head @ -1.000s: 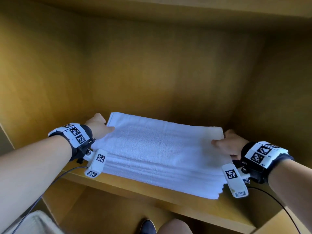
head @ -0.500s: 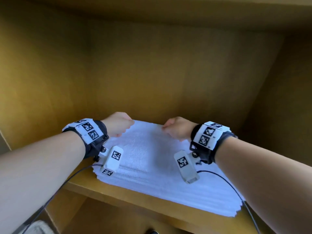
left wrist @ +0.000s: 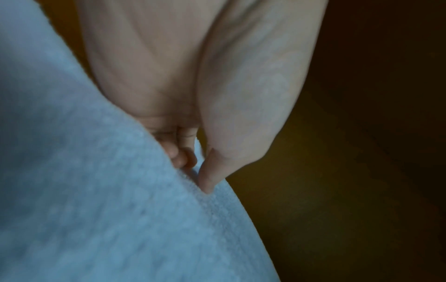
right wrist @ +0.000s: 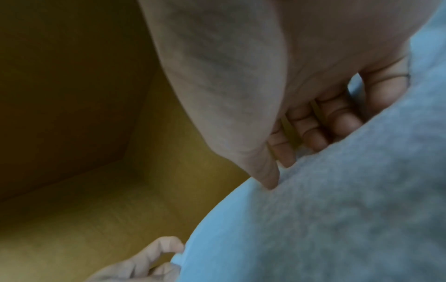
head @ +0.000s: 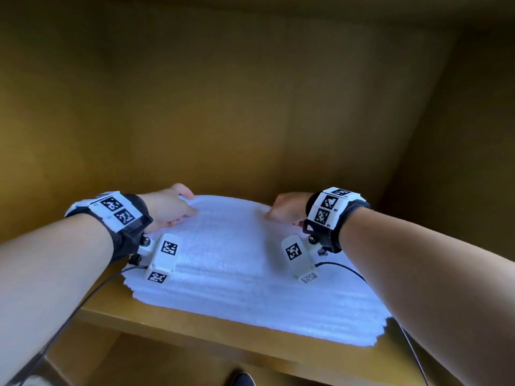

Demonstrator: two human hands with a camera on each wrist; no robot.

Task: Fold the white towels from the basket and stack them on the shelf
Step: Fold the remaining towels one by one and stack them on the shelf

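Note:
A stack of folded white towels (head: pixel 237 277) lies on the wooden shelf (head: pixel 195 327), reaching almost to its front edge. My left hand (head: pixel 185 207) grips the far edge of the top towel near its left corner, thumb on top and fingers curled behind. My right hand (head: pixel 274 213) pinches the same far edge near its middle. In the left wrist view the thumb and fingertips (left wrist: pixel 185 162) close on the towel's hem (left wrist: pixel 96 209). In the right wrist view my right hand (right wrist: pixel 280 171) nips the towel (right wrist: pixel 337 219), with my left hand (right wrist: pixel 154 257) below.
The shelf is a wooden box: back wall (head: pixel 237 121) just behind the towels, side walls left (head: pixel 41 135) and right (head: pixel 459 162), a board overhead. Bare wood shows left of the stack. Cables hang from both wrists. A dark shoe (head: pixel 243 378) shows below.
A second ago my hands held the towel's left and right ends. My right hand has since moved left to the middle of the far edge; my left hand shifted to the far left corner.

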